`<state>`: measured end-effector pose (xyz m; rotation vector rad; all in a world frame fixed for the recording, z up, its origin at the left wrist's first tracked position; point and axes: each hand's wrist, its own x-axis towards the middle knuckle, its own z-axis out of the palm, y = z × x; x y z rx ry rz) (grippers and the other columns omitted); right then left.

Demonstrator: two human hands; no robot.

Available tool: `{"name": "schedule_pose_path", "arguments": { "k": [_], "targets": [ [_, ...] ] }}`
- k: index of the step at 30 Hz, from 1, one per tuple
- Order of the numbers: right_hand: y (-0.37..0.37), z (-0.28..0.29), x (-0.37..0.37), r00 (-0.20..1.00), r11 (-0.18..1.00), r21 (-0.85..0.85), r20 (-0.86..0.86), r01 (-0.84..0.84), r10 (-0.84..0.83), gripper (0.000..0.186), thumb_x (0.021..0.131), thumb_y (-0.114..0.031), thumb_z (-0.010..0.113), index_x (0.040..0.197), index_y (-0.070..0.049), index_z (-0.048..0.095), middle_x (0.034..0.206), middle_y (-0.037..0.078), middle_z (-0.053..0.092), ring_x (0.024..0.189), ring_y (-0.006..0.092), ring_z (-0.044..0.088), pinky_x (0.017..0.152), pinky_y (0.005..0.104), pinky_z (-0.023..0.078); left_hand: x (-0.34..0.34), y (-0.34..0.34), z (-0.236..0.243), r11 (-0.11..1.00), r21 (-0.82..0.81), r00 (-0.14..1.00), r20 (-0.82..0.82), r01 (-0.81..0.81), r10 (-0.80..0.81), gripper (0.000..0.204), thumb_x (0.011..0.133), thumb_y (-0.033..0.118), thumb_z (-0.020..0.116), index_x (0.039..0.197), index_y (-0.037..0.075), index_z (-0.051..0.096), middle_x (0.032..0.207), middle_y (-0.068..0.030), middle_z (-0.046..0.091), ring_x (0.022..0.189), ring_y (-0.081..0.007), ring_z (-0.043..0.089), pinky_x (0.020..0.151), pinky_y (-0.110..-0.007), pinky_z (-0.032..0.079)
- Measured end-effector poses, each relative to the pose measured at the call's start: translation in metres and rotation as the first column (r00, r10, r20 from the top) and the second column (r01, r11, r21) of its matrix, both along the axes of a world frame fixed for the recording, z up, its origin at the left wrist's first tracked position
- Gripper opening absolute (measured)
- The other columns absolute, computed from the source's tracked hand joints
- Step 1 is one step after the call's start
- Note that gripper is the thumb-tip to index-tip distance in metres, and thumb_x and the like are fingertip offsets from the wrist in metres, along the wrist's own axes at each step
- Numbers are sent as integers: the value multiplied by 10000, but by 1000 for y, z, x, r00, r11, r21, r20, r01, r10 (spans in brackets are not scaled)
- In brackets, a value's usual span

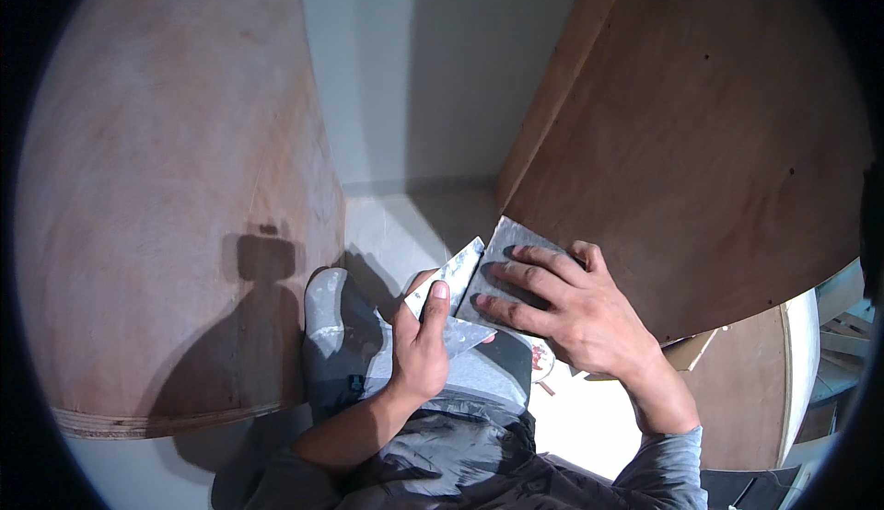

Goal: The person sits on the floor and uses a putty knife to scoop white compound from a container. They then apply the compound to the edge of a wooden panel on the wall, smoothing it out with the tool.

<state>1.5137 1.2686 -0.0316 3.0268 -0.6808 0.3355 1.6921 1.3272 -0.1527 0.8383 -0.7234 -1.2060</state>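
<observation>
My left hand (424, 353) is closed around a flat, straight-edged plate (460, 271) with a whitish, smeared face, its thumb pressed on top. Below that thumb a grey corner (468, 335) sticks out; I cannot tell whether it belongs to the same piece. My right hand (575, 312) grips a dark grey rectangular plate (497, 252), three fingers laid across its upper face and the thumb mostly hidden. The two plates meet or nearly meet edge to edge in front of my lap; the exact kind of either is not clear.
Tall brown wooden panels stand close on the left (184, 142) and right (700, 142). Between them is a pale wall (442, 77). Behind my right forearm are a brightly lit white surface (585, 427), a partly hidden round container (542, 359) and another wooden panel (737, 399).
</observation>
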Motion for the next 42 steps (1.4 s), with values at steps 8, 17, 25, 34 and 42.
{"name": "schedule_pose_path", "arguments": {
  "k": [8,17,25,34,42],
  "targets": [
    [-10,-3,-10,994,994,104,-99,-35,45,387,883,-211,520,1240,-251,663,1294,10,595,1247,212,526,919,480,392,-3,-4,3,998,55,999,-47,29,-26,347,1076,276,381,1162,-28,526,990,-86,604,823,-128,610,673,-317,596],
    [-7,-3,-11,999,994,97,-11,-43,45,416,844,-157,558,1231,-253,675,1264,17,601,1232,228,526,914,463,393,-2,-7,0,998,54,999,23,27,-28,332,1065,259,434,1202,-22,546,1063,-87,623,948,-132,594,856,-291,488],
    [-7,-1,-18,999,990,142,-50,12,-5,456,803,-117,594,1235,-237,677,1232,20,612,1224,236,530,929,458,389,-8,-7,4,992,99,997,-18,72,-70,326,1076,249,400,1148,-20,568,998,-57,605,904,-98,544,841,-275,463],
    [-14,-22,-28,959,948,313,279,-49,-43,428,857,-245,612,1282,-213,654,1340,109,578,1228,329,539,977,458,428,-2,0,16,967,155,938,-314,205,-148,327,1044,337,459,1193,67,568,1038,-92,660,867,-170,653,635,-366,557],
    [-22,-123,-17,660,976,158,751,-153,-18,527,832,-3,656,1328,-149,558,1377,194,533,1225,390,551,997,480,468,-11,-7,13,946,-7,854,-428,324,-296,401,1035,412,457,1255,88,539,1056,-60,644,920,-155,646,664,-351,567]
  ]
}}
